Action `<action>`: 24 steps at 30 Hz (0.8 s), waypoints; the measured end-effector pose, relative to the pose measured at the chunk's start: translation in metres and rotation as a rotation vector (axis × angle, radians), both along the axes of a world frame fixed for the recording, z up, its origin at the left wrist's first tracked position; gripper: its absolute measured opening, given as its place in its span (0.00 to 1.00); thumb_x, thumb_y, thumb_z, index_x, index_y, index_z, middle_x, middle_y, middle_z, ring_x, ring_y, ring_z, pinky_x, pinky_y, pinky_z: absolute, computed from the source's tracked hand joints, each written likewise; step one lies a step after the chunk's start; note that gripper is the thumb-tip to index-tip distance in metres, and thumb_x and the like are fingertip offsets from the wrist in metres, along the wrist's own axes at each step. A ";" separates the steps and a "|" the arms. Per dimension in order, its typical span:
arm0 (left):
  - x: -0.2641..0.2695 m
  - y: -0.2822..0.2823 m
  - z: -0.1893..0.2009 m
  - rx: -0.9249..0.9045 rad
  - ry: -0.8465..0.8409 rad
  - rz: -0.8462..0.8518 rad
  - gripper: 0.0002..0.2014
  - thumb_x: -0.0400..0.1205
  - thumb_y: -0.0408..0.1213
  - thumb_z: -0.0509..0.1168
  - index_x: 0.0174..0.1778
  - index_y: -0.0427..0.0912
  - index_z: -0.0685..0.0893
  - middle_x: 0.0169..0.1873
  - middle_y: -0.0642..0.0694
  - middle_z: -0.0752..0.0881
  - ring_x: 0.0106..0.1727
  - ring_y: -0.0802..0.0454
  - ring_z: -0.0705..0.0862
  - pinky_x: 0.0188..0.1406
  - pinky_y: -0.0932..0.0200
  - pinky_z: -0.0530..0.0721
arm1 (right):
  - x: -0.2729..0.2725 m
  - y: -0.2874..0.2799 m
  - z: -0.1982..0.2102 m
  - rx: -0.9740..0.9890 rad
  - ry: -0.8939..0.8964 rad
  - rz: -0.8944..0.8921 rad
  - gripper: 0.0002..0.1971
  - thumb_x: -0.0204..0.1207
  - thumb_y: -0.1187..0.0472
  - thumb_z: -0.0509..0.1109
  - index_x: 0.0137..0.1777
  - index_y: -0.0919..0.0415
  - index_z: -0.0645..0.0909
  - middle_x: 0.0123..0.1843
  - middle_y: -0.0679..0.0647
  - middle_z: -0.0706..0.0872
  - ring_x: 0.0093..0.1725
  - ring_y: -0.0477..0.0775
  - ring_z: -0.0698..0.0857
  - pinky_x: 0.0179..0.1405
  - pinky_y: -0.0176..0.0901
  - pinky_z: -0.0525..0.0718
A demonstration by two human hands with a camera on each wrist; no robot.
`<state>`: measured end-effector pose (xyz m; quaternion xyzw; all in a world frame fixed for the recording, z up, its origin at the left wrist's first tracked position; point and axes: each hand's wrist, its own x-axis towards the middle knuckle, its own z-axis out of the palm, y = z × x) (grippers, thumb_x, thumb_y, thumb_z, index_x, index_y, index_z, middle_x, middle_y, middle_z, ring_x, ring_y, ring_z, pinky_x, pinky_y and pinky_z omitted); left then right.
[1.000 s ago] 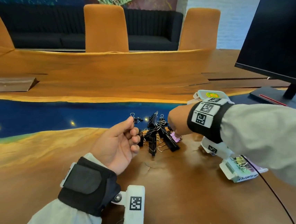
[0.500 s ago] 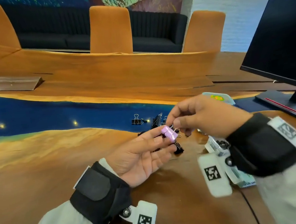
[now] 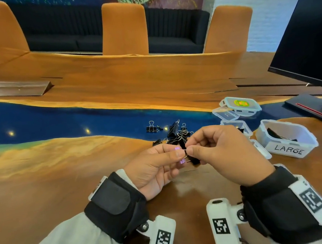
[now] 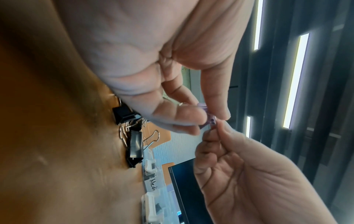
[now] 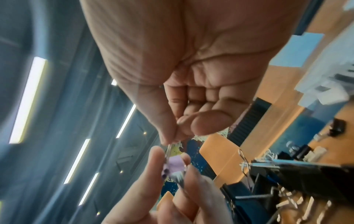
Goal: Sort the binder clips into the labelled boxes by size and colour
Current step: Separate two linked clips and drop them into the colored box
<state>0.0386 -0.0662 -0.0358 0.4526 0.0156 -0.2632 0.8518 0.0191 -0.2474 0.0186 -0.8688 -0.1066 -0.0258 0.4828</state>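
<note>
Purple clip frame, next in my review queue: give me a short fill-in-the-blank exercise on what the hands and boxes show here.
1. Both hands hold a small binder clip whose body is ____ in colour.
2. The right hand pinches the clip's wire ____ between thumb and forefinger, while the left hand grips its body.
3. The box nearest the monitor carries the label ____.
4. The clips in the pile on the table are ____ in colour.

Missing words: purple; handle; LARGE; black

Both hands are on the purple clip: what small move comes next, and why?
Probably the left hand lets go, so the right hand, pinching the wire handle, can carry the purple clip toward the boxes; which box takes it isn't readable.
</note>
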 end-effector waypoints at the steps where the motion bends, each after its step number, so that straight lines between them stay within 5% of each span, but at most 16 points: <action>1: 0.000 0.000 0.000 0.021 -0.004 0.010 0.09 0.68 0.33 0.77 0.41 0.41 0.88 0.34 0.41 0.87 0.35 0.52 0.87 0.26 0.67 0.84 | -0.002 0.001 0.001 -0.026 -0.024 -0.001 0.04 0.73 0.63 0.79 0.42 0.52 0.90 0.36 0.54 0.90 0.36 0.51 0.88 0.42 0.49 0.90; 6: 0.000 0.001 -0.001 0.050 -0.012 0.032 0.12 0.66 0.36 0.78 0.42 0.42 0.85 0.32 0.44 0.86 0.33 0.54 0.84 0.25 0.67 0.81 | -0.007 0.006 0.005 -0.045 -0.074 0.008 0.04 0.74 0.62 0.79 0.43 0.51 0.90 0.36 0.50 0.90 0.37 0.49 0.88 0.40 0.41 0.89; 9: 0.002 0.002 0.000 -0.015 0.002 0.025 0.15 0.69 0.33 0.77 0.51 0.38 0.88 0.37 0.41 0.89 0.36 0.52 0.87 0.29 0.66 0.86 | -0.004 0.002 0.005 -0.003 -0.063 0.016 0.04 0.75 0.62 0.77 0.43 0.51 0.90 0.35 0.51 0.90 0.34 0.50 0.87 0.39 0.43 0.88; 15: 0.001 0.002 0.001 -0.095 0.018 -0.039 0.11 0.72 0.27 0.72 0.50 0.37 0.93 0.39 0.37 0.90 0.37 0.49 0.91 0.31 0.65 0.90 | 0.005 -0.008 -0.005 0.322 0.151 0.010 0.15 0.87 0.62 0.61 0.54 0.53 0.91 0.46 0.54 0.89 0.40 0.52 0.83 0.37 0.46 0.81; 20: 0.002 0.005 0.001 -0.119 0.034 -0.089 0.23 0.76 0.26 0.72 0.68 0.29 0.82 0.44 0.33 0.89 0.38 0.48 0.92 0.32 0.65 0.90 | 0.001 -0.006 -0.012 0.137 0.201 0.184 0.15 0.85 0.64 0.65 0.58 0.45 0.89 0.47 0.48 0.91 0.44 0.45 0.87 0.42 0.42 0.85; 24: 0.002 0.005 0.002 -0.086 0.041 -0.070 0.18 0.75 0.28 0.72 0.61 0.33 0.85 0.43 0.34 0.90 0.37 0.48 0.92 0.29 0.65 0.90 | 0.003 -0.009 -0.012 0.105 0.185 0.171 0.08 0.83 0.63 0.69 0.53 0.53 0.88 0.45 0.54 0.90 0.43 0.46 0.86 0.42 0.42 0.85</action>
